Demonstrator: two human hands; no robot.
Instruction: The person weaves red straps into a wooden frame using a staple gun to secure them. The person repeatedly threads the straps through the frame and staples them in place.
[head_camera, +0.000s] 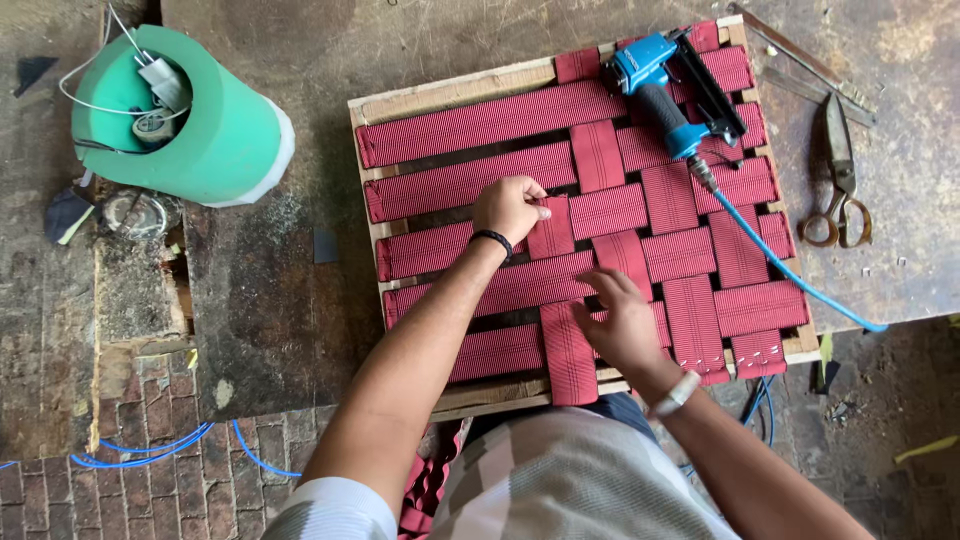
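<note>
**A:** Scuffed counter (260, 300) up top, wooden frame (450, 92) on it. What are the hands doing?

**B:** Left hand (510, 208) pinches the loose end of a red webbing strap (552, 230) mid-weave. Right hand (625, 322) lies flat, fingers spread, on the straps nearby. Blue staple gun (665, 95) sits on the frame's far corner, scissors (838, 180) beside it, green tub (215, 125) off left.

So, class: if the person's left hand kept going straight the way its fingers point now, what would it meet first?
The left hand grips the free end of a red strap, fingers pointing toward the frame's right side. Going on, it would likely meet the next upright red strap first; the blue staple gun lies farther on, above that line.
</note>
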